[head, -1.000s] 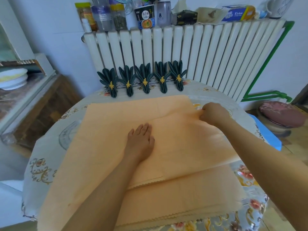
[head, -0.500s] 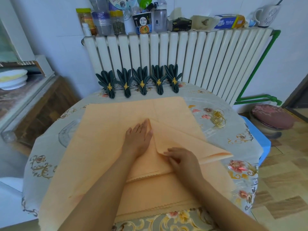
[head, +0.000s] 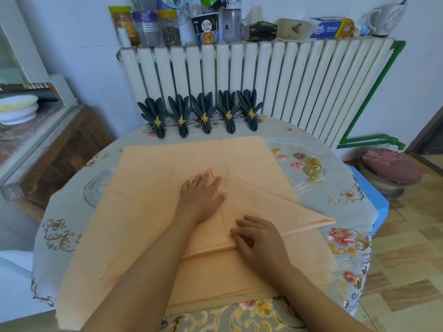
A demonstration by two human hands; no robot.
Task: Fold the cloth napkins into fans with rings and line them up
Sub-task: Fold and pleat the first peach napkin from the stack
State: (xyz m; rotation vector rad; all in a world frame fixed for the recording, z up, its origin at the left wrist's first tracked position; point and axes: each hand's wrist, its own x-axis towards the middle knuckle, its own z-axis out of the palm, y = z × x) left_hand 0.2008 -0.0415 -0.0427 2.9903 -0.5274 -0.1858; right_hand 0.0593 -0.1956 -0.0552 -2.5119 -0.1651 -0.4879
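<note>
A peach napkin point(head: 167, 200) lies spread on the round tabletop point(head: 347, 212), on top of more peach cloth. One corner of it is folded over toward the person, so the right part makes a slanted flap. The left hand point(head: 201, 200) lies flat on the cloth with its fingers straight, pressing down just where the fold starts. The right hand point(head: 259, 238) rests on the near corner of the flap; its fingers are bent a little and its fingertips seem to pinch the wavy edge, though that is hard to be sure of. To do this fold well, the left hand should hold the cloth steady so it does not slide. The right hand should set the corner right on the edge below it, then rub along the crease to make it sharp. If the edges do not match, the fan will look crooked. Five dark green fans point(head: 203, 113) with gold rings already stand in a row by the radiator point(head: 287, 87). More gold rings point(head: 315, 168) wait on the right, well apart from the hands.
</note>
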